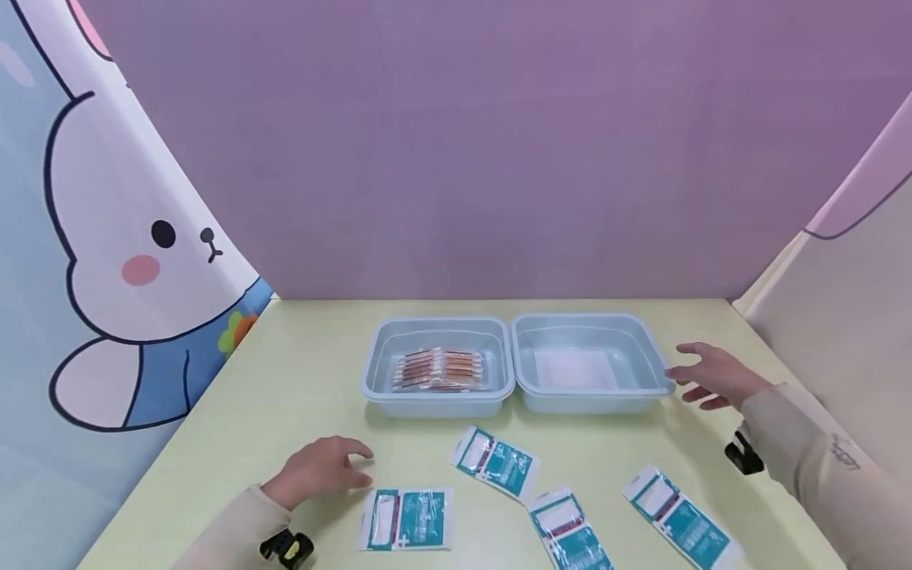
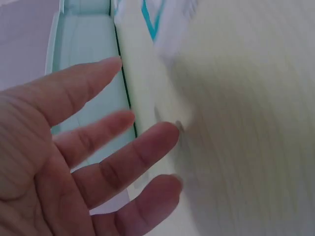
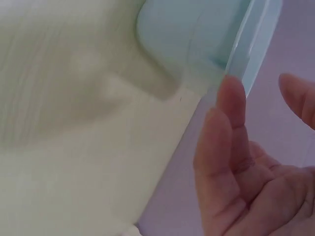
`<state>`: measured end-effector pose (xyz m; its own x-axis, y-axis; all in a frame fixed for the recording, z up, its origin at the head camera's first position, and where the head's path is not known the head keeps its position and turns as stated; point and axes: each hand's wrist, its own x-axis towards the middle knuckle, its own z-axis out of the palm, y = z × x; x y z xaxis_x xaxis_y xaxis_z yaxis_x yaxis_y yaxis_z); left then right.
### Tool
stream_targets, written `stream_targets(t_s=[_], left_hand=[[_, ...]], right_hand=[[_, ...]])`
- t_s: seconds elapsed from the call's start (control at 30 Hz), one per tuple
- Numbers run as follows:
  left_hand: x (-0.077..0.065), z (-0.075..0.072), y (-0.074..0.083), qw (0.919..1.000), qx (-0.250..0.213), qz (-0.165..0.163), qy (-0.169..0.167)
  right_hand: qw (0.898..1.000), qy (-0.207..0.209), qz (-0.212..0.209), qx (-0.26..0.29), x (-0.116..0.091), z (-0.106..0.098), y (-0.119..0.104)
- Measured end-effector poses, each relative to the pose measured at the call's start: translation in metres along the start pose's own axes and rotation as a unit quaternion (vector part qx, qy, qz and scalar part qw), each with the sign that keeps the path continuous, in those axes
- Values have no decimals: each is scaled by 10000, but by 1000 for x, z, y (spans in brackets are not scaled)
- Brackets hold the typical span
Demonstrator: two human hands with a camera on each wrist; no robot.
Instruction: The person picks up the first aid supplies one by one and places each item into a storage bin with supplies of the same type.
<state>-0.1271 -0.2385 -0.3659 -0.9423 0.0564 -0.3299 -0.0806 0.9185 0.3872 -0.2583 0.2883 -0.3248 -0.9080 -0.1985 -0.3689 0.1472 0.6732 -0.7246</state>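
My left hand (image 1: 321,469) hovers over the table with fingers loosely bent and nothing in them, just left of a teal-and-white sealed packet (image 1: 420,519). On the other side my right hand (image 1: 718,375) is stretched out, also holding nothing. Its fingertips are at the right rim of a light blue plastic basin (image 1: 594,402); whether they touch it I cannot tell. A whitish flat patch (image 1: 575,370) shows on that basin's floor. Beside it stands a matching basin (image 1: 438,408) holding a clear pack of brown-stemmed cotton swabs (image 1: 440,370).
More teal-and-white packets lie in front of the basins: one packet (image 1: 496,462) in the middle, another packet (image 1: 570,532) near the front edge, and a third packet (image 1: 682,518) to the right. A purple backdrop (image 1: 499,158) rises behind the pale yellow table (image 1: 313,364).
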Motion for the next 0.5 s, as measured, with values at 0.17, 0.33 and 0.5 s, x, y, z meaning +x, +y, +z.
stream_targets(t_s=[0.17,0.33,0.5], left_hand=[[-4,7,7,9984,-100,443,-343],[-5,13,10,9932,-86,992,-606],[-2,16,14,9940,-166,905,-588]], right_hand=[[9987,-87,116,485,-3,12,5],[9827,-354,47,1818,-4,21,23],[9324,-773,-6,3531,-4,21,38]])
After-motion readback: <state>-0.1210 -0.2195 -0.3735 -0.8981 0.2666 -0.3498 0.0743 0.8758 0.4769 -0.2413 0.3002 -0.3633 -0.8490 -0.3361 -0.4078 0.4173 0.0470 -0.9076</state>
